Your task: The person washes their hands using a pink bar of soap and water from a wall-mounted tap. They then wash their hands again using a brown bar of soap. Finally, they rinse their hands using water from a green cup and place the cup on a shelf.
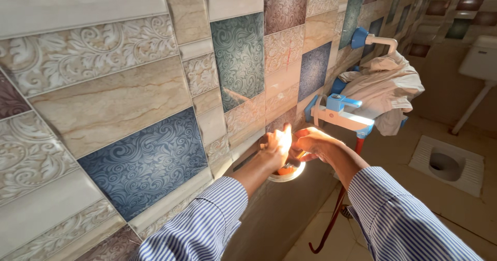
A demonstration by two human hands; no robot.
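Observation:
Both of my arms, in blue striped sleeves, reach to a tiled bathroom wall. My left hand presses on a small round metal fitting at the base of the patterned tiles. An orange object sits in the fitting, under my fingers. My right hand curls beside the left hand and holds a thin tool whose tip meets the fitting. Bright sunlight washes out both hands, so the grip on the tool is hard to make out.
A blue and white tap juts from the wall just beyond my hands, with a red hose hanging to the floor. A beige cloth drapes over an upper tap. A floor toilet pan lies at right.

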